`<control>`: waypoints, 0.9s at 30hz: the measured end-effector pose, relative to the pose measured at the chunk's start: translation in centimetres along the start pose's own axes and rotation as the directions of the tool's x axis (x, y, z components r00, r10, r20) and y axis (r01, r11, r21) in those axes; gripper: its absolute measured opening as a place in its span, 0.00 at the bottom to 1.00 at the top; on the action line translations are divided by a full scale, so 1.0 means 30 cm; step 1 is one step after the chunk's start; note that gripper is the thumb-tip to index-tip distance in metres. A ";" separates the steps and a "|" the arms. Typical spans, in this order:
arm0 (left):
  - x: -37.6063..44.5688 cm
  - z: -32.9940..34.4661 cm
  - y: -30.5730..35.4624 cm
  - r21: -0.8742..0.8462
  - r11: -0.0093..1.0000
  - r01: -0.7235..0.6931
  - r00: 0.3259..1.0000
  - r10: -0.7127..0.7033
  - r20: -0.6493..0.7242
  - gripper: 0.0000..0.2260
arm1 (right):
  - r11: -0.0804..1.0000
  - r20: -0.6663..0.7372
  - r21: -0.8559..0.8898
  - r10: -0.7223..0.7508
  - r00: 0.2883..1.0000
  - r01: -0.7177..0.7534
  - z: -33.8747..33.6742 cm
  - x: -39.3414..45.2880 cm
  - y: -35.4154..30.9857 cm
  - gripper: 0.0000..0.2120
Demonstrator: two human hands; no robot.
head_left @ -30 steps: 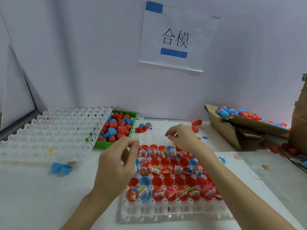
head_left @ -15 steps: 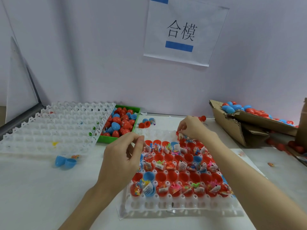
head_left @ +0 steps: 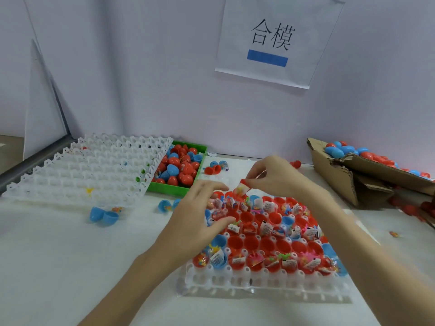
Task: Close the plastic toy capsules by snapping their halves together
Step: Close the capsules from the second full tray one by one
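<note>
A clear plastic tray [head_left: 259, 282] on the white table holds several open red and blue capsule halves [head_left: 263, 243], many with small toys and paper slips inside. My right hand [head_left: 275, 176] pinches a red capsule half with a toy packet [head_left: 242, 188] just above the tray's far edge. My left hand [head_left: 200, 220] hovers over the tray's left side with fingers spread and relaxed, holding nothing.
An empty clear tray [head_left: 82, 170] lies at the left. A green bin [head_left: 179, 190] of closed red and blue capsules stands behind the working tray. Loose blue halves [head_left: 103, 215] lie on the table. A cardboard box [head_left: 348, 175] with more capsules sits at the right.
My right hand has lifted a red capsule half with its toy from the tray's far row. My left hand's pinch has opened and the hand has moved right over the tray.
</note>
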State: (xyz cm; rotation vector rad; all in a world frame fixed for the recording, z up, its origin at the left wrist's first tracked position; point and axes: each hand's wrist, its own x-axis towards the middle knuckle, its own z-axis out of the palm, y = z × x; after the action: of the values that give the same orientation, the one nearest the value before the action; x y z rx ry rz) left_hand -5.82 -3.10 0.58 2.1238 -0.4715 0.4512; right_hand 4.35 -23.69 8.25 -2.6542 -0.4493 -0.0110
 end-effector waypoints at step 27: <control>0.029 -0.065 0.014 -0.778 0.448 0.442 0.868 -0.431 0.245 0.14 | 0.506 -0.271 0.828 -0.016 0.962 0.242 0.236 -0.285 -0.090 0.09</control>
State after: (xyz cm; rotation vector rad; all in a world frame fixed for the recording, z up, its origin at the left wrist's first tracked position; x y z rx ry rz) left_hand -5.55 -1.84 2.33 1.2261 -0.0596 -0.1090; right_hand -5.05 -21.02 2.35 -1.5799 -0.4226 -0.1135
